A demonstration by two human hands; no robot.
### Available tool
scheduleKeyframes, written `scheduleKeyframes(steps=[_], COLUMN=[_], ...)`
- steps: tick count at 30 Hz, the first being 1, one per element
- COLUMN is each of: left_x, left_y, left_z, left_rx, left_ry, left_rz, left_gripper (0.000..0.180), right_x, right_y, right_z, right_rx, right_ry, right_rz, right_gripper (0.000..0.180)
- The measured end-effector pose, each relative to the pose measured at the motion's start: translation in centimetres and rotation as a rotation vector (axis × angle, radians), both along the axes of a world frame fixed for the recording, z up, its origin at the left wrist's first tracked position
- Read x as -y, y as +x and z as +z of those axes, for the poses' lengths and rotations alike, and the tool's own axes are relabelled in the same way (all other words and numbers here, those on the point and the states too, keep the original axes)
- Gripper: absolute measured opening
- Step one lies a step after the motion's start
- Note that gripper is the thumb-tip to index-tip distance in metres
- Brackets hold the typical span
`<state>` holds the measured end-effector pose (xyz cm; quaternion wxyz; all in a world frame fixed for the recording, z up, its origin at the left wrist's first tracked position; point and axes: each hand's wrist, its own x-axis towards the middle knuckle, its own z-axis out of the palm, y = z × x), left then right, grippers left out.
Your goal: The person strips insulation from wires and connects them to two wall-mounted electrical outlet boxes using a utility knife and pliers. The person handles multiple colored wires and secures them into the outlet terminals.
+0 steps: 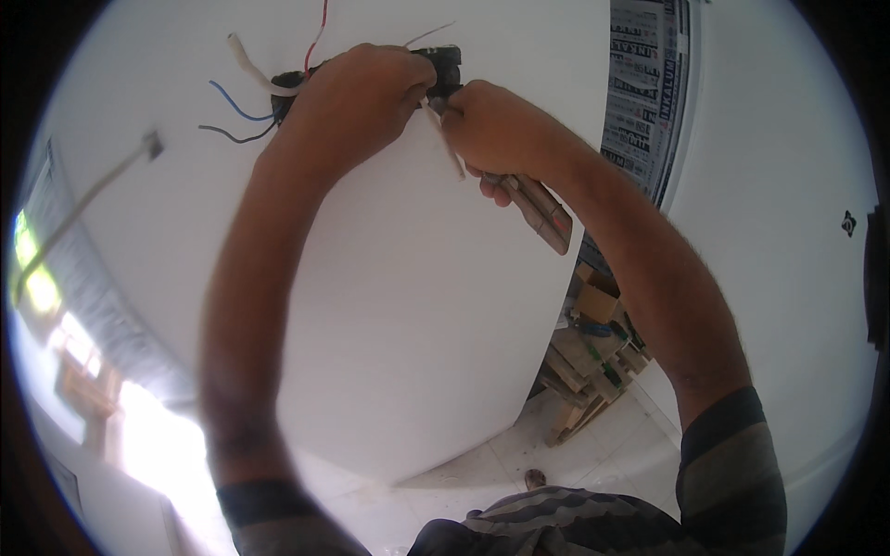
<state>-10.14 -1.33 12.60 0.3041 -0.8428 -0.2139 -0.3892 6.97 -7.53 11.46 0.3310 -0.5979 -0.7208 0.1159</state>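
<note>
The wall (417, 306) is plain white, the wires (243, 93) coming out of it are red, blue, dark grey and white, the pliers (547, 215) have reddish-brown handles, the sleeves (732, 463) are striped grey and black, and the floor tiles (593, 454) are pale.

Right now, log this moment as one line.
left hand: at dark wall box | right hand: grips brown-handled pliers | loose coloured wires
</note>
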Motion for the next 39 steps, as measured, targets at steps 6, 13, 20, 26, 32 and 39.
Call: scheduleKeyframes(steps=[6, 13, 20, 26, 32, 39], left_x=[-0.9, -1.2, -0.4, -0.6, -0.6, -1.0], left_y=[0.3, 0.6, 1.2, 1.5, 1.3, 1.9], left_z=[0.8, 0.5, 0.6, 0.8, 0.7, 1.3], left_rx=[-0.120, -0.193, -0.319, -0.393, -0.418, -0.393], left_ry=[0.092, 0.108, 0.086, 0.172, 0.224, 0.245], left_rz=[0.080, 0.176, 0.236, 0.209, 0.157, 0.141], left_gripper=[0.012, 0.012, 0.011, 0.009, 0.007, 0.009], right_x=[0.0, 0.3, 0.7, 0.9, 1.5, 1.4], right_y=[0.0, 0.1, 0.5, 0.7, 0.9, 2.0], right_z=[-0.5, -0.7, -1.1, -1.4, -1.8, -1.6], right_rx=[-0.040, -0.060, -0.062, 0.031, -0.019, -0.080], right_ry=[-0.027, -0.028, 0.000, 0.000, -0.004, -0.016], right_rz=[-0.012, -0.001, 0.024, 0.018, -0.001, 0.027], right_gripper=[0.031, 0.031, 0.020, 0.032, 0.032, 0.032])
